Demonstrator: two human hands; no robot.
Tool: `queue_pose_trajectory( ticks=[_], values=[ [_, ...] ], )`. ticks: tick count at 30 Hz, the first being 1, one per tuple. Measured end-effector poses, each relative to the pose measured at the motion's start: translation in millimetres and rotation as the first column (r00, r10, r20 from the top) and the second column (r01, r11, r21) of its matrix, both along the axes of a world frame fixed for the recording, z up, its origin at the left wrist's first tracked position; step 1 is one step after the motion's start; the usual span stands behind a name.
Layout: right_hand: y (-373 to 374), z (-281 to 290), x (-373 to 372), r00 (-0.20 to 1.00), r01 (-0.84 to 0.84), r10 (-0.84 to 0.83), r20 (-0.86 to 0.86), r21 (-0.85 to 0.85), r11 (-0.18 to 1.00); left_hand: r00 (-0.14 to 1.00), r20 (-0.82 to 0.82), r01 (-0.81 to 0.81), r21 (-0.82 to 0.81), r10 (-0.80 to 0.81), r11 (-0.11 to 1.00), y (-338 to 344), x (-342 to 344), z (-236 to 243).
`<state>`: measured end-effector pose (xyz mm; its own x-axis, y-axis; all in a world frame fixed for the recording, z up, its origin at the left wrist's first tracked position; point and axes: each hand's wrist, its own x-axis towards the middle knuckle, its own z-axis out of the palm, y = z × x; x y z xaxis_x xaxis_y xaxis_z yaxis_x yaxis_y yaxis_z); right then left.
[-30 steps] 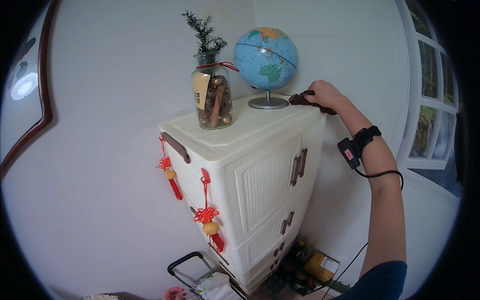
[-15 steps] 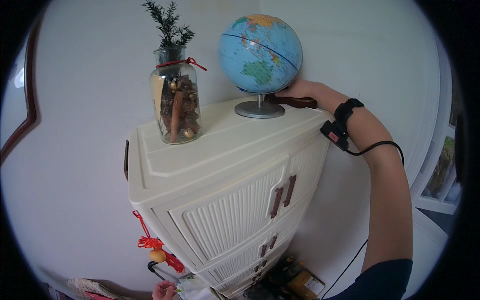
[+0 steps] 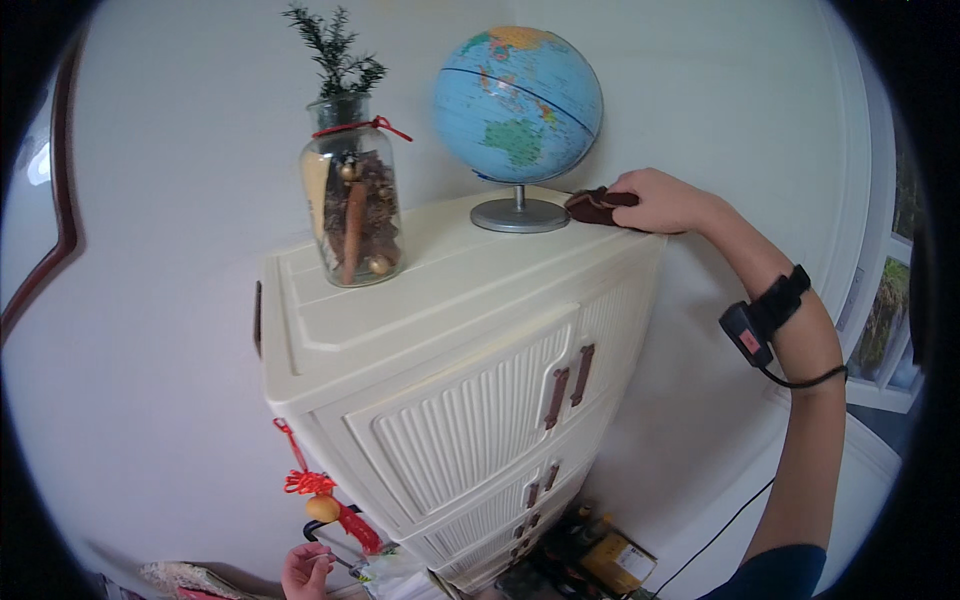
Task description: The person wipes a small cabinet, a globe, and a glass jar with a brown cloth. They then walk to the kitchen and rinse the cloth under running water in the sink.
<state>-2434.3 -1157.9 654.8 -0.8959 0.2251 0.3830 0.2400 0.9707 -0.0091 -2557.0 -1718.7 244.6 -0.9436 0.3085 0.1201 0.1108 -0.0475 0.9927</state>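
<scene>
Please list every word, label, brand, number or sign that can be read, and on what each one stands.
Nothing is clearly readable.
Globe: map lettering, too small to read.
Pink label on the black device: too small.
White label on the yellow box: too small and blurred.
Tan paper on the glass jar: no legible writing.
Dark brown item in the right hand: no text visible.

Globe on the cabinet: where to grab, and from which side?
I'd pinch the thin metal stem between the blue globe and its round base, coming in from the front. The globe is wide and round; the stem stands upright and exposed on that side. The right looks tighter: the right hand holds a brown cloth beside the base.
</scene>
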Motion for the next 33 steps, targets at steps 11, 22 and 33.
queue_pose_trajectory(
  ticks=[11, 22, 33],
  values=[
    [-155, -5, -7, 0.888, -0.452, 0.456, -0.052, 0.069, 0.889, 0.997, -0.027, 0.067, 0.029, -0.066, 0.997, -41, -2, 14],
    [-183, 0, -52, 0.989, -0.015, 0.025, 0.144, -0.068, 0.998, 0.995, 0.07, 0.071, 0.059, -0.075, 0.996, -81, 14, -20],
    [-274, 8, 7, 0.971, -0.235, 0.235, 0.036, -0.001, 0.972, 0.989, 0.099, 0.104, 0.101, -0.114, 0.99, -117, 6, -22]
  ],
)
